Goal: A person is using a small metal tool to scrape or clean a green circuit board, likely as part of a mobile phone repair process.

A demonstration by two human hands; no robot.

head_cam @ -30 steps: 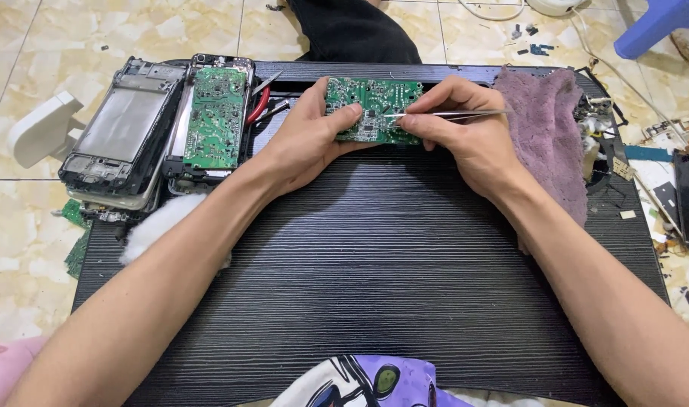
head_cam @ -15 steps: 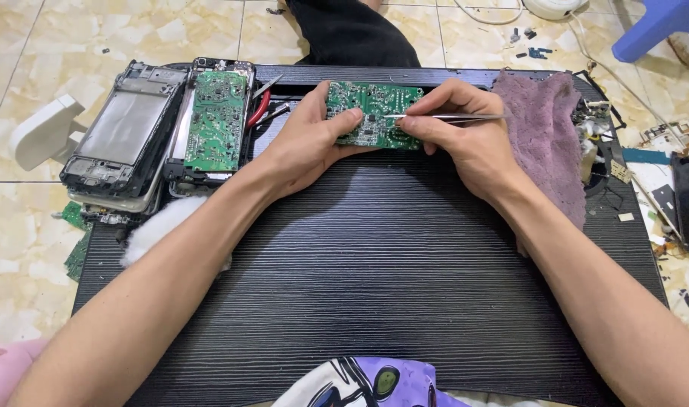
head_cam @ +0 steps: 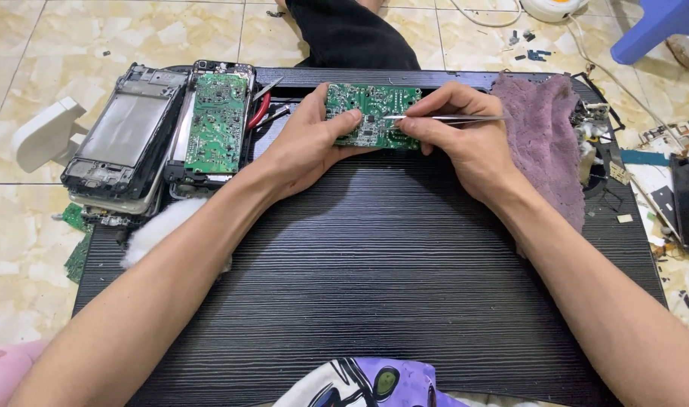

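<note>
Dark ribbed table [head_cam: 374, 286]: left hand [head_cam: 306, 147] grips green circuit board [head_cam: 371, 113] to steady it, right hand [head_cam: 465, 139] pinches tweezers [head_cam: 442, 117], tips probably on a component.

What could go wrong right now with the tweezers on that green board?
The tweezers in the right hand press on the circuit board, which only the left hand steadies; a slip might scratch parts. Any loosened part might drop onto the dark ridged mat and be hard to spot.
</note>
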